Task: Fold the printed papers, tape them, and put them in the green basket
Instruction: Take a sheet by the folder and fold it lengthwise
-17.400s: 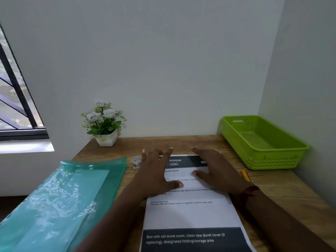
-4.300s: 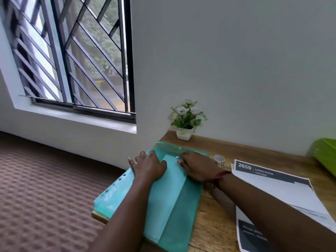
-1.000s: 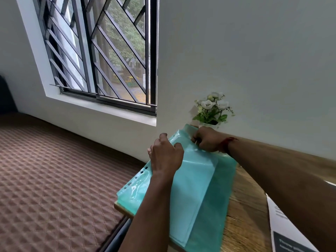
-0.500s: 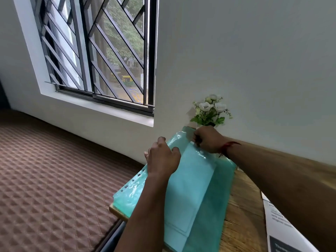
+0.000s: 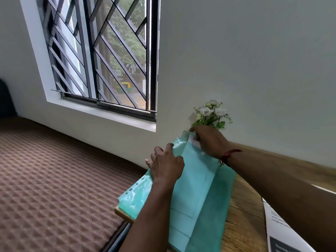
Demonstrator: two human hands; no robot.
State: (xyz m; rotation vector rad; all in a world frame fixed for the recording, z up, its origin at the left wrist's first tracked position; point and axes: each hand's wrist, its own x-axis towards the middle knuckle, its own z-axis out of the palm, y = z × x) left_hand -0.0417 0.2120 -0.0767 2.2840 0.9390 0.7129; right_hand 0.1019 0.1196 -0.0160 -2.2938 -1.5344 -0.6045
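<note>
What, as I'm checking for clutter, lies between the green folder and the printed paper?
Head view: bare wooden desk between green folder and printed paper; the right forearm hides the far part.

Two bare forearms are seen, one rising from the lower centre of the frame, one entering from the lower right. A red thread band (image 5: 229, 155) with loose dark ends is worn at the wrist of the right hand (image 5: 209, 140). A pale fingernail is visible at the left edge of the left hand (image 5: 166, 166).
</note>
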